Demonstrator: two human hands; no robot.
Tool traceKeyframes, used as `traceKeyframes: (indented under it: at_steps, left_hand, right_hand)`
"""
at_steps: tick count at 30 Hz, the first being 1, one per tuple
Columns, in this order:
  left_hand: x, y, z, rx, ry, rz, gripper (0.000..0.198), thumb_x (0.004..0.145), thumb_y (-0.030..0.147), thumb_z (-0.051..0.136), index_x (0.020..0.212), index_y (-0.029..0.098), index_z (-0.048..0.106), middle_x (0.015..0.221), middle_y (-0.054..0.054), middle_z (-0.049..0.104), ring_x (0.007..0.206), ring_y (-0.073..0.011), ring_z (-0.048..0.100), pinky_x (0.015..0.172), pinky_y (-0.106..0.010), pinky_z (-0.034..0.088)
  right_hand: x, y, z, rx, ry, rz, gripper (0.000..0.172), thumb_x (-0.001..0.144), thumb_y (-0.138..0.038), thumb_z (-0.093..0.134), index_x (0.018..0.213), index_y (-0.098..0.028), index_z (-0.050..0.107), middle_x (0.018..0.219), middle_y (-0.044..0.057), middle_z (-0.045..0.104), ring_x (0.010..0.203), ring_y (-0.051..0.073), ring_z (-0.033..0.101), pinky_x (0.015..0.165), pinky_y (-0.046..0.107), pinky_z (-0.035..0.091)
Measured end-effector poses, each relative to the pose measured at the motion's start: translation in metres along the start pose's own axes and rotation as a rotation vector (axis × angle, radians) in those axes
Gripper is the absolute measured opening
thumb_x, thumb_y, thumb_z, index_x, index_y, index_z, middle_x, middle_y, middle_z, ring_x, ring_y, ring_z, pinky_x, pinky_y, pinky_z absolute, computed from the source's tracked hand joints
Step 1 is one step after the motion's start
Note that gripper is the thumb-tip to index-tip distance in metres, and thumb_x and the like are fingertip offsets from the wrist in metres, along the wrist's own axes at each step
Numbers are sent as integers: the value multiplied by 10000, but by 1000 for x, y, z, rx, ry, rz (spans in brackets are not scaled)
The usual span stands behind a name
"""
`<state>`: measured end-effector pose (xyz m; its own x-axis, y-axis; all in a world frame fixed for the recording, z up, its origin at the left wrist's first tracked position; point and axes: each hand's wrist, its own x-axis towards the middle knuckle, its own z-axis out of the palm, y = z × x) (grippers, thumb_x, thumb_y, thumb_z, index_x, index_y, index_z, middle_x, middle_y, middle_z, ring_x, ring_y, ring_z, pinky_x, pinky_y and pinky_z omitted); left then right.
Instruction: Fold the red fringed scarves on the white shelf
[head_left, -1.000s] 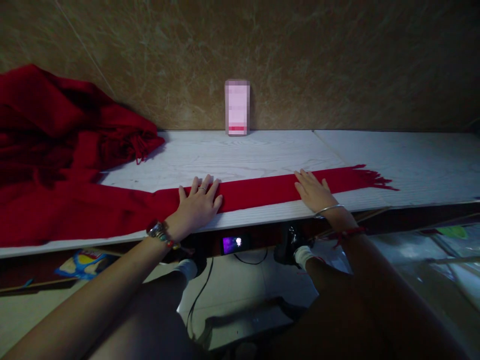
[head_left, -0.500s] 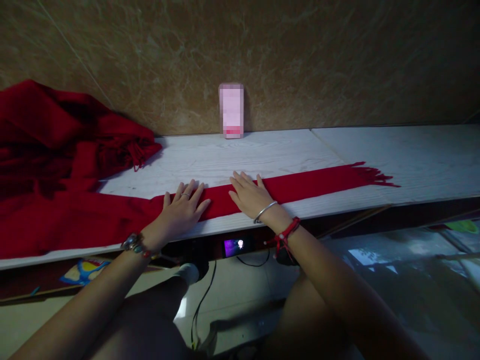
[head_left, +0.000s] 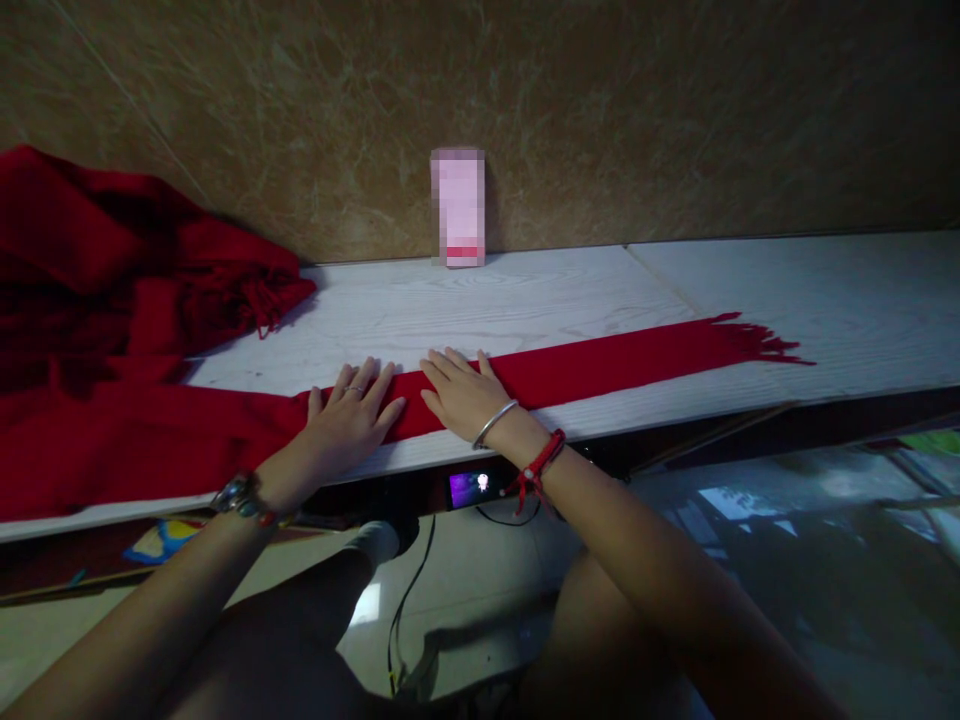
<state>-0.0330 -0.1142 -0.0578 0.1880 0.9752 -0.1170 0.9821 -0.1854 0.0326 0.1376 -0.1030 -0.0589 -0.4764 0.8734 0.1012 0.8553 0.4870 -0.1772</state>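
A red scarf (head_left: 607, 360) lies as a long flat strip along the white wood-grain tabletop (head_left: 555, 295), its fringed end pointing right. My left hand (head_left: 349, 420) rests palm down on the strip, fingers spread, near where it widens into looser cloth at the left. Just to its right, my right hand (head_left: 469, 395) also lies flat on the scarf with its fingers stretched out. Neither hand grips the cloth. Some of the scarf is hidden beneath both palms.
Bunched red cloth with a fringe (head_left: 142, 260) is heaped at the back left against the brown marbled wall (head_left: 600, 120). A pink phone-like object (head_left: 460, 208), blurred out, leans on the wall. Below the front edge are a small lit screen (head_left: 471, 488) and a black cable (head_left: 401, 605).
My right hand has slid left along the scarf, closer to my left hand. My left hand has shifted slightly left. The view has tilted a little.
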Motion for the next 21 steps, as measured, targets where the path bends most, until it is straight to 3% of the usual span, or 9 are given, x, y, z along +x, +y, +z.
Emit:
traceKeyframes:
  at_steps: [7, 11, 17, 21]
  left_hand:
    - [-2, 4, -6, 29, -63, -37, 569, 939, 404, 152, 1468, 200, 204, 1538, -125, 168, 1388, -381, 149, 1006, -662, 242]
    - [-2, 8, -10, 25, -95, -59, 561, 936, 365, 150, 1468, 196, 201, 1542, -118, 151, 1391, -371, 146, 1018, -661, 230]
    - [-2, 8, -10, 48, -88, -46, 563, 928, 317, 160, 1464, 151, 215, 1534, -146, 165, 1382, -381, 171, 1021, -651, 242]
    - [-2, 15, -14, 102, -92, -52, 560, 921, 286, 202, 1457, 125, 227, 1524, -165, 191, 1376, -389, 183, 1021, -643, 253]
  right_hand:
    - [-14, 39, -6, -28, -93, 112, 503, 925, -319, 293, 1417, -230, 348, 1511, 24, 295, 1387, 236, 233, 1100, 552, 217]
    - [-36, 84, -16, -63, -95, 252, 503, 919, -317, 282, 1416, -283, 347, 1511, -2, 291, 1385, 246, 235, 1092, 553, 231]
    - [-72, 162, -34, -112, -83, 494, 514, 918, -288, 251, 1421, -237, 345, 1509, 31, 299, 1392, 245, 213, 1098, 560, 202]
    - [-83, 197, -38, -114, -55, 595, 501, 921, -302, 241, 1399, -253, 383, 1498, 33, 329, 1379, 252, 252, 1085, 573, 225]
